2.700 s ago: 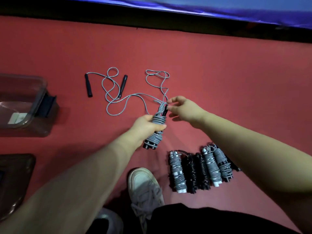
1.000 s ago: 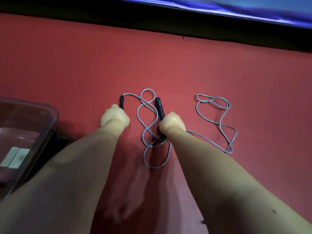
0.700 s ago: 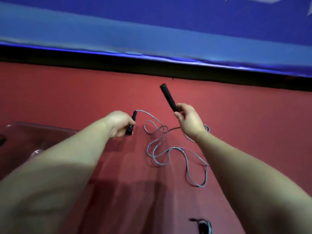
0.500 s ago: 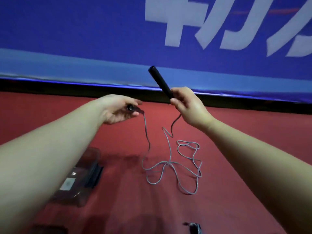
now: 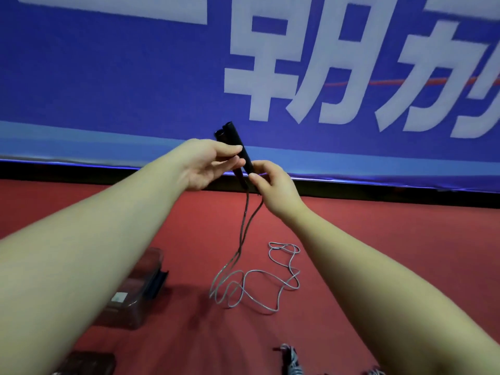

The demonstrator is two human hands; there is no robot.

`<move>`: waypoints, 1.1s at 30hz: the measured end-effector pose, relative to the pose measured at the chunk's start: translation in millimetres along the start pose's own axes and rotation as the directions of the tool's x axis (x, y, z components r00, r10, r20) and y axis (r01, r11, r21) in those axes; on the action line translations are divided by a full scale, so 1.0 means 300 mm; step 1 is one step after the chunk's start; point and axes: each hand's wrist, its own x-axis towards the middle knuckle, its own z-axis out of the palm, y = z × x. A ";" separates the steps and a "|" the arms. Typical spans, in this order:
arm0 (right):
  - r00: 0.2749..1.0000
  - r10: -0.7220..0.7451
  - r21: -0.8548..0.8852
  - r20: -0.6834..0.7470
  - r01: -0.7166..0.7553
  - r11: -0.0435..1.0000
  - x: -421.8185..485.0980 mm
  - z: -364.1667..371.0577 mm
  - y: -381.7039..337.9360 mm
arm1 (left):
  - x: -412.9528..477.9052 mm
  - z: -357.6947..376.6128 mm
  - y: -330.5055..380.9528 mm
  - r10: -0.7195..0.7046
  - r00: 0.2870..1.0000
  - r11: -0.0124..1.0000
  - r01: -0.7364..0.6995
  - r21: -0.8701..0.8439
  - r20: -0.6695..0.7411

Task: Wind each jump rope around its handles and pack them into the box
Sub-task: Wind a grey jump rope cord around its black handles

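Your left hand [image 5: 205, 163] and right hand [image 5: 273, 182] pinch both black handles [image 5: 235, 142] side by side; grey rope [image 5: 244, 215] hangs into loose loops on the floor [image 5: 351, 239], right of the box [image 5: 135, 301].

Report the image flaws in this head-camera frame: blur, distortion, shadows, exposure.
Head view: wide-angle bend bows the banner edge and swells both forearms near the frame bottom; banner lettering is soft, and the wound ropes at the bottom edge are smeared; the black handles read as near silhouette; soft arm shadows darken the red floor low centre; the grey rope is fairly crisp.
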 end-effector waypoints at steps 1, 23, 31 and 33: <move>1.000 0.015 0.023 -0.007 -0.015 1.000 -0.011 -0.003 -0.005 | -0.007 0.014 -0.010 0.032 0.999 0.999 -0.031 0.037 -0.022; 0.980 0.101 0.146 0.171 -0.127 0.981 -0.129 -0.082 0.130 | -0.043 0.146 -0.151 0.245 0.967 0.968 -0.240 0.072 -0.072; 0.950 0.085 -0.103 0.301 -0.056 0.993 -0.093 -0.093 0.136 | 0.017 0.043 -0.143 0.175 0.975 0.976 -0.153 0.155 -0.137; 0.919 0.069 -0.363 0.387 0.083 0.928 -0.086 -0.116 0.138 | 0.022 -0.045 -0.139 0.328 0.935 0.708 -0.151 0.690 -0.132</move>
